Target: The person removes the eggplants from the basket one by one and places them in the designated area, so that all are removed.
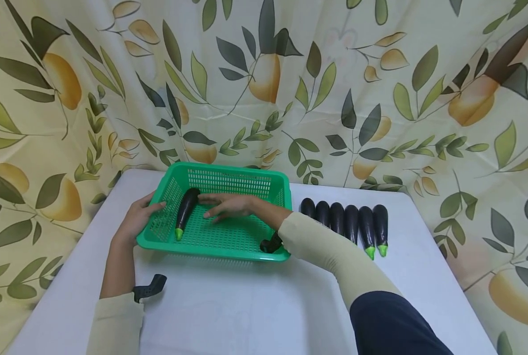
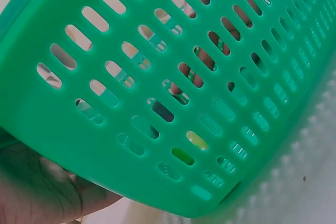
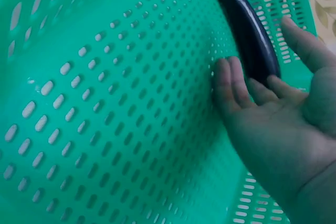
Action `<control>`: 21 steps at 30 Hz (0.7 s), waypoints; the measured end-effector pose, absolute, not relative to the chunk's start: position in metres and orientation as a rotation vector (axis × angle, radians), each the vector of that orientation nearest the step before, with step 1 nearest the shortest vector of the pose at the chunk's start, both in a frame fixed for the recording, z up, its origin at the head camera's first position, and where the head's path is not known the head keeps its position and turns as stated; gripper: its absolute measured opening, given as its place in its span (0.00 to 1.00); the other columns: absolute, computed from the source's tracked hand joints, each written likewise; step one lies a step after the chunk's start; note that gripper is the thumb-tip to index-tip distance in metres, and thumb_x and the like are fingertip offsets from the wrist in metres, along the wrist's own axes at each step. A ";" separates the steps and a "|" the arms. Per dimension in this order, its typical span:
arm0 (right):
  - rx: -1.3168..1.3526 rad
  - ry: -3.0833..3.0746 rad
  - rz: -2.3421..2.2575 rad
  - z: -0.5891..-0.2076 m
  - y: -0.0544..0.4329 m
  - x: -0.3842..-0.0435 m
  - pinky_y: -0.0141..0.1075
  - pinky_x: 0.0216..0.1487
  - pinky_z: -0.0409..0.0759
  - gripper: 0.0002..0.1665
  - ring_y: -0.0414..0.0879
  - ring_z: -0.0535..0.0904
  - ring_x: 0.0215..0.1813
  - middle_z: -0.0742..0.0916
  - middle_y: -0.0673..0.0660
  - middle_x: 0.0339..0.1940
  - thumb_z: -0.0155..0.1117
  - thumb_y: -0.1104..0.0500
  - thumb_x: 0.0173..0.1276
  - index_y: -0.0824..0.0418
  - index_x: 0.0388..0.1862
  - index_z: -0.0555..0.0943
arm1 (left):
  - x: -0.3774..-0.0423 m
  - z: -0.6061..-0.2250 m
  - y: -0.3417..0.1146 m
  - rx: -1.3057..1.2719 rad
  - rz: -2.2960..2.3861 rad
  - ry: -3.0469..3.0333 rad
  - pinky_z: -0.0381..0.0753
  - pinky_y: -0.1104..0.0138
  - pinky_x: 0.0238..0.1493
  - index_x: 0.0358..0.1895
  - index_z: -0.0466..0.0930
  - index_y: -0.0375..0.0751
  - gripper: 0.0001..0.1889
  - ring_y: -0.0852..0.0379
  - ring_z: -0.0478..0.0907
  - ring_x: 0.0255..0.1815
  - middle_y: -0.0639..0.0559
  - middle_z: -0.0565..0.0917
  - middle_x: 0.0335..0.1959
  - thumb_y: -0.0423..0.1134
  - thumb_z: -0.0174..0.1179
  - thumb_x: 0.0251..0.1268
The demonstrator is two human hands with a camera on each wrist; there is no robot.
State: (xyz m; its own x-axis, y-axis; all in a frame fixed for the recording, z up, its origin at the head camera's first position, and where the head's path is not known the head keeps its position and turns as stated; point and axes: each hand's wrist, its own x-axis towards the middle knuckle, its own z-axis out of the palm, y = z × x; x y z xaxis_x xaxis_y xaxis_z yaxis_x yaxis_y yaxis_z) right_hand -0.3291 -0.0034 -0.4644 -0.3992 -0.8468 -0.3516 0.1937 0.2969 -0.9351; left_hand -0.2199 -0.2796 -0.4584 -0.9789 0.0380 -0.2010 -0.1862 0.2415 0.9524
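Observation:
A green plastic basket (image 1: pixel 242 254) with slotted walls sits on the table. My left hand (image 1: pixel 135 217) grips its left rim, thumb over the edge; in the left wrist view part of that hand (image 2: pixel 47 187) shows below the basket wall (image 2: pixel 68 129). One dark purple eggplant (image 1: pixel 185 212) lies inside near the left wall, its green stem end towards me. My right hand (image 1: pixel 233 204) reaches into the basket with fingers apart. In the right wrist view, its fingertips (image 3: pixel 226 72) are right by the rounded end of the eggplant (image 3: pixel 254 40), not wrapped round it.
Several more eggplants (image 1: pixel 352 224) lie side by side on the white table (image 1: pixel 246 305), right of the basket. My right forearm overlaps some of them. A patterned curtain (image 1: pixel 317 98) hangs behind the table. A black wrist-worn device (image 1: pixel 150 287) sticks out from my left wrist.

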 end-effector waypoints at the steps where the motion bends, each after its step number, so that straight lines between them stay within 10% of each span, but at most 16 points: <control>1: -0.580 1.535 -1.345 -0.464 -0.003 -0.329 0.52 0.74 0.69 0.47 0.62 0.56 0.83 0.49 0.62 0.88 0.53 0.71 0.81 0.60 0.88 0.41 | -0.220 -0.458 -0.279 -0.138 1.824 2.325 0.82 0.67 0.47 0.86 0.50 0.43 0.35 0.40 0.73 0.65 0.29 0.67 0.76 0.46 0.51 0.84; 14: -0.455 1.648 -1.456 -0.466 -0.032 -0.332 0.52 0.69 0.75 0.47 0.62 0.71 0.74 0.53 0.63 0.87 0.61 0.68 0.79 0.62 0.87 0.47 | -0.223 -0.461 -0.279 -0.143 1.838 2.307 0.79 0.66 0.50 0.86 0.51 0.42 0.34 0.38 0.68 0.69 0.30 0.63 0.79 0.43 0.50 0.85; 21: -0.490 1.764 -1.404 -0.471 -0.053 -0.330 0.46 0.61 0.81 0.49 0.56 0.78 0.65 0.72 0.68 0.74 0.65 0.68 0.76 0.64 0.87 0.51 | -0.222 -0.459 -0.279 -0.144 1.855 2.297 0.81 0.62 0.52 0.86 0.51 0.42 0.34 0.36 0.70 0.70 0.30 0.64 0.78 0.44 0.50 0.85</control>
